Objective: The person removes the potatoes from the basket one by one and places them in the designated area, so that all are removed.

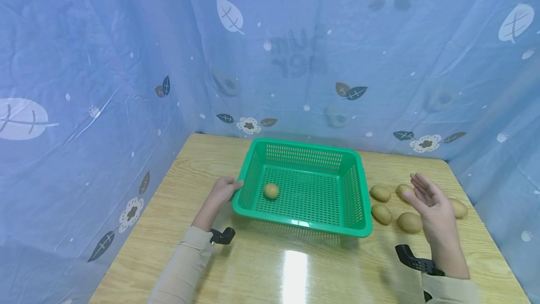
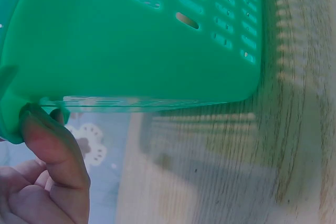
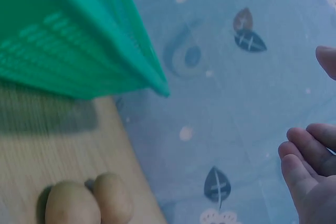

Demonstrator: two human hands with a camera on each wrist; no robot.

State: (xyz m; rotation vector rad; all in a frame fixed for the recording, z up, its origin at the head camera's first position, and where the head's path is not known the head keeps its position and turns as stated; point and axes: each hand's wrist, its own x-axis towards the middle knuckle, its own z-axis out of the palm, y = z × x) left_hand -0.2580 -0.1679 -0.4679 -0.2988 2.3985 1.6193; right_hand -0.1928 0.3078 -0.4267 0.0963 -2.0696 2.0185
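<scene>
A green plastic basket (image 1: 301, 223) with slotted walls is in the middle of the head view. One potato (image 1: 271, 191) lies inside it, towards the left. My left hand (image 1: 221, 190) grips the basket's left rim, and the left wrist view shows a bent finger (image 2: 60, 153) against the rim's underside. My right hand (image 1: 434, 203) is over the right side of the table with its fingers loosely extended, holding nothing. Around and below it lie several loose potatoes, among them a round one (image 1: 409, 223) and one at the far right (image 1: 459, 208).
The wooden table (image 1: 168, 229) carries the basket and the loose potatoes. Blue patterned curtains (image 1: 295, 60) hang behind the table and along its sides. Two potatoes (image 1: 381, 214) (image 1: 380, 193) lie close to the basket's right wall.
</scene>
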